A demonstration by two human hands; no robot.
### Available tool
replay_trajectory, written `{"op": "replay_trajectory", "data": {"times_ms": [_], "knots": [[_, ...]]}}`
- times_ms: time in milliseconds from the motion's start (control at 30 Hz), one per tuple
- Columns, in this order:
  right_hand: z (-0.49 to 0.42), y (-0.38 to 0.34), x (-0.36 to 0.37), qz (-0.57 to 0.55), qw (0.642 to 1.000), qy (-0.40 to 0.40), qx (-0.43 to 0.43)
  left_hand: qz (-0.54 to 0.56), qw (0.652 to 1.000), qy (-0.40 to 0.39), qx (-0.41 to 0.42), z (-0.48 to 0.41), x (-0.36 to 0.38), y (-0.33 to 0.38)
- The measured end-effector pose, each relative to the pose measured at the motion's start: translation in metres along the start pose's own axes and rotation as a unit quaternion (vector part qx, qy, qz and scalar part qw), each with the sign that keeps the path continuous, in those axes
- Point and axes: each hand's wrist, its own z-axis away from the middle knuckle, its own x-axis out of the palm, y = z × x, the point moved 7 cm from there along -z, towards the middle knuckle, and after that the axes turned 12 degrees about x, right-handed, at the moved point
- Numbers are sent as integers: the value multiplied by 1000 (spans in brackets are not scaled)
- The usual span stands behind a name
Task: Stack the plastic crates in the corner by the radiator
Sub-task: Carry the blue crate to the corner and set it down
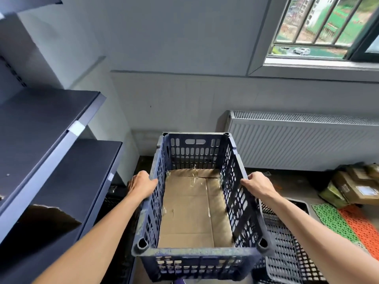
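A dark blue perforated plastic crate (196, 255) is held in front of me, a taped sheet of cardboard (190, 214) lining its bottom. My left hand (140, 186) grips the crate's left rim and my right hand (257, 186) grips its right rim. The crate's far end points at the corner left of the white radiator (303, 140). Another dark crate (287, 242) lies low on the right, partly hidden behind the held one. Whether the held crate rests on anything below cannot be seen.
Dark metal shelves (51, 128) run along the left, close to my left arm. Cardboard boxes (352, 185) and green and orange plastic mats (348, 224) lie on the floor at the right. A window (320, 27) is above the radiator.
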Motion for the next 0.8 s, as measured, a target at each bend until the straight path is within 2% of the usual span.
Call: {"op": "replay_trajectory", "data": {"times_ms": [300, 800], "knots": [[-74, -56, 4, 24, 999, -16, -22, -8, 1000, -6, -23, -72, -9, 5], [-246, -178, -11, 66, 988, -86, -112, 15, 988, 8, -155, -183, 11, 23]]}}
